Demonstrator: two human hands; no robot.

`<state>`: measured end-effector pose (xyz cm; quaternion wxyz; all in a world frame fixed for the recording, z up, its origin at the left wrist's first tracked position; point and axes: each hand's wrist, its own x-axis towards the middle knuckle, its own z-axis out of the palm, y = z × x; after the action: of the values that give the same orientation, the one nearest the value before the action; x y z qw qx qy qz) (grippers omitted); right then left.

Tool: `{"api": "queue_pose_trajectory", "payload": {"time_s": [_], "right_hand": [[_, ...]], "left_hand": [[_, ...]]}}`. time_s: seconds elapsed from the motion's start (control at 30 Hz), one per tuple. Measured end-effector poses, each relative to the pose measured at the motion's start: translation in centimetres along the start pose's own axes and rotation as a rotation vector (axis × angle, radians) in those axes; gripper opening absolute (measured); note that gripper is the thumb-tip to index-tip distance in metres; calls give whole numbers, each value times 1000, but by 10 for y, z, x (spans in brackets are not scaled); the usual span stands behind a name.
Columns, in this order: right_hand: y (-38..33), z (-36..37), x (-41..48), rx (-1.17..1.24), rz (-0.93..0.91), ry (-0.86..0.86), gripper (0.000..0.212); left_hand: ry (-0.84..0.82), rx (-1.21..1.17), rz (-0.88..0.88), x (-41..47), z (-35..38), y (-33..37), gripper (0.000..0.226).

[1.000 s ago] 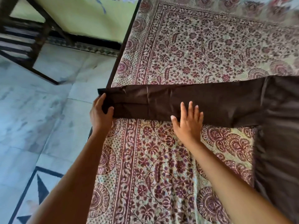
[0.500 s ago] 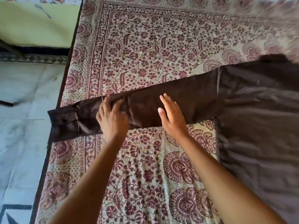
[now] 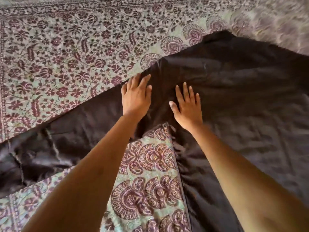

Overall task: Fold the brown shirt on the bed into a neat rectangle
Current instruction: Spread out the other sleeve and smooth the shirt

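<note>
The brown shirt lies spread flat on the bed, its body filling the right half of the head view. One long sleeve stretches out to the lower left, its cuff end at the frame's left edge. My left hand lies flat with straight fingers on the upper part of the sleeve, near the shoulder seam. My right hand presses flat on the shirt beside the armpit, fingers spread. Neither hand holds any cloth.
The bed is covered by a cream bedspread printed with maroon flowers and paisley. It shows above the sleeve and in the wedge between sleeve and shirt body. The far right corner of the view is blurred.
Both hands have slid to the right along the sleeve, from the cuff and mid-sleeve to the shoulder area. The left hand let go of the cuff. The view has swung right; the floor is gone.
</note>
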<state>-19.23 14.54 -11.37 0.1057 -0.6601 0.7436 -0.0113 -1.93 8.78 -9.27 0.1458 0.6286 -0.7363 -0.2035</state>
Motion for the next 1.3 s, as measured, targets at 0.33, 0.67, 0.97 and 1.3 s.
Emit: {"api": "queue_pose_trajectory", "payload": {"time_s": [0.33,0.67,0.97,1.3], "right_hand": [[1,15,0,1,1,157,59],[8,12,-10,-8,23,156,61],[8,12,-8,-51,57,100,61],[-20,-2,-13,63,-39,48,67]], "left_hand": [[8,145,-123,98,13,25,36],[162,286,1,70,15,29,38],[-74,305,44,-18,18,-28,62],[25,288,-302,-41,-17,-63,57]]}}
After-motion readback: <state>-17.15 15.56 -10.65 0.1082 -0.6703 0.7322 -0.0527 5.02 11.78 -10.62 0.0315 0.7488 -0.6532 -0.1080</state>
